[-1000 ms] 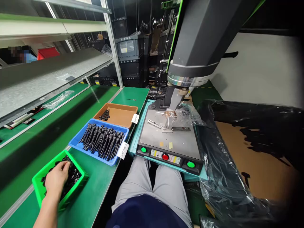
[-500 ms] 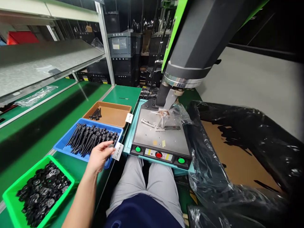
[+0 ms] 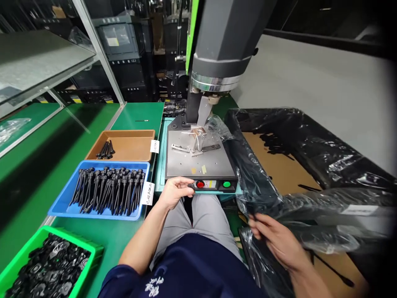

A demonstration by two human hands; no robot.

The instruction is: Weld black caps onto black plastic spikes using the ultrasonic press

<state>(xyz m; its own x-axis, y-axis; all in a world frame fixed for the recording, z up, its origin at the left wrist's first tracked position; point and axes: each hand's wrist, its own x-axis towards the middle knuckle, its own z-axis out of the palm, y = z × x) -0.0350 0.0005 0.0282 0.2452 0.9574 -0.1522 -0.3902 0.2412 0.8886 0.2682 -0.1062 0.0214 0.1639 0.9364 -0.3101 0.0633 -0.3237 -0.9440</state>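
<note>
My left hand (image 3: 175, 192) rests on the front control panel (image 3: 214, 184) of the press, at 9 o'clock from the red button (image 3: 200, 184). Its grip is curled, and I cannot tell whether it pinches anything. My right hand (image 3: 276, 240), blurred at 4 o'clock in the view, touches the black plastic bag (image 3: 263, 182); I cannot tell how its grip stands. At 9 o'clock from the panel, a blue tray (image 3: 62, 205) of black pins (image 3: 108, 194) sits on the green counter (image 3: 118, 236).

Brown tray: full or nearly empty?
Nearly empty: the brown tray holds only a small cluster of black pins at its left end.
</note>
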